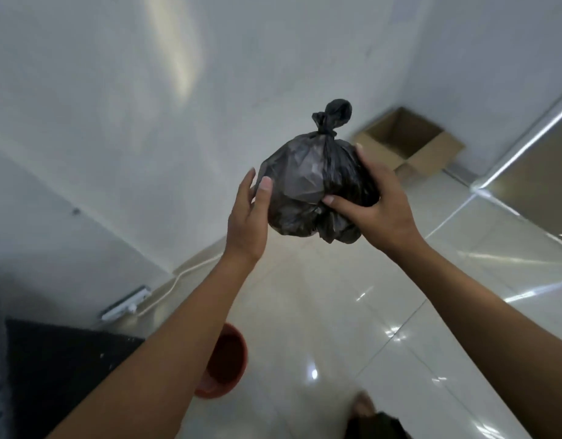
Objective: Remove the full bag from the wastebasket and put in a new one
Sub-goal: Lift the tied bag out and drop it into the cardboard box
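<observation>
1. Full black bag [308, 182], knotted at top, held up in the air out in front of the person, above the floor and out of the wastebasket.
2. Right hand [381, 210] grips the bag's right side; thumb pressed across the lower front, fingers [360, 153] wrapped round the far side. Clenched on the bag.
3. Left hand [249, 217] at the bag's left side, palm toward it. Thumb tip touches the plastic; the other fingers are straight and loose, not closed round anything. Reads as released, only steadying.
4. Knot [333, 117] stands upright above the bulk of the bag, clear of both hands.
5. Bag looks crumpled and bulging, semi-translucent dark plastic; contents can't be made out.
6. Red-brown wastebasket [225, 359] on the floor well below the bag, partly hidden behind the left forearm. Inside looks bare, no liner visible on the rim part that shows.
7. Open cardboard box [409, 141] on the floor by the far wall corner, behind and right of the bag, well apart from the wastebasket.
8. White power strip [126, 304] with a white cable along the base of the left wall.
9. Dark mat [61, 369] at lower left, beside the wastebasket.
10. Glossy pale tiled floor [352, 312] with light reflections; a foot [363, 403], blurred, at bottom centre.
</observation>
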Action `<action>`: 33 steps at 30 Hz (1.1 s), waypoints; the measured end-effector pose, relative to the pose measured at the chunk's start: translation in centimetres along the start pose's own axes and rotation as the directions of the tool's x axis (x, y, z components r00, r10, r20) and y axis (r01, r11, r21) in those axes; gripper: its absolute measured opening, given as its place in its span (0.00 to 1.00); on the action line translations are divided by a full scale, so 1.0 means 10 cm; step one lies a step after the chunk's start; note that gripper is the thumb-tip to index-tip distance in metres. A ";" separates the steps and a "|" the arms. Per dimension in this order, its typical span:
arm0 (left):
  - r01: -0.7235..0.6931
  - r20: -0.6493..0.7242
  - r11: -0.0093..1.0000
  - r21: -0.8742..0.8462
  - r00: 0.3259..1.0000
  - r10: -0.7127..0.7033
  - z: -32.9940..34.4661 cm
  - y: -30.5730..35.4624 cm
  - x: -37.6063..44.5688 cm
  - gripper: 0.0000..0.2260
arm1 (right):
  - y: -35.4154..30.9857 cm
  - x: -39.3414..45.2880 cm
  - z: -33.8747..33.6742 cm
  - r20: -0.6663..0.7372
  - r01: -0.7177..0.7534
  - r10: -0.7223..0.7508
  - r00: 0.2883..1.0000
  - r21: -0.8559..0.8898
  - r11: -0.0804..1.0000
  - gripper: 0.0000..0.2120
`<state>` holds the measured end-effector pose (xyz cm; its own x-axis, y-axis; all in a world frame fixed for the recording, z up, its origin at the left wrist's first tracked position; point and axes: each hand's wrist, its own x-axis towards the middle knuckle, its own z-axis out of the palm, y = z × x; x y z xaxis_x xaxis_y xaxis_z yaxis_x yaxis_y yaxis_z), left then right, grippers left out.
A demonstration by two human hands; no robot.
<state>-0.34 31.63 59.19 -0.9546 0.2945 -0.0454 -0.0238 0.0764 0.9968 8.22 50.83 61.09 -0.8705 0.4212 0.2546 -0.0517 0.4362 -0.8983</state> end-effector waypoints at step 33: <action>0.009 0.091 0.985 0.171 0.996 -0.024 6.05 0.64 4.03 0.25 | 3.11 4.34 -4.73 -0.241 -0.133 0.095 0.966 -0.148 0.980 0.42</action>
<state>-20.94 101.64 59.72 -0.9228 0.3779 -0.0756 0.0189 0.2403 0.9705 -8.05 120.28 61.15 -0.7275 0.6402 0.2470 0.1377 0.4888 -0.8615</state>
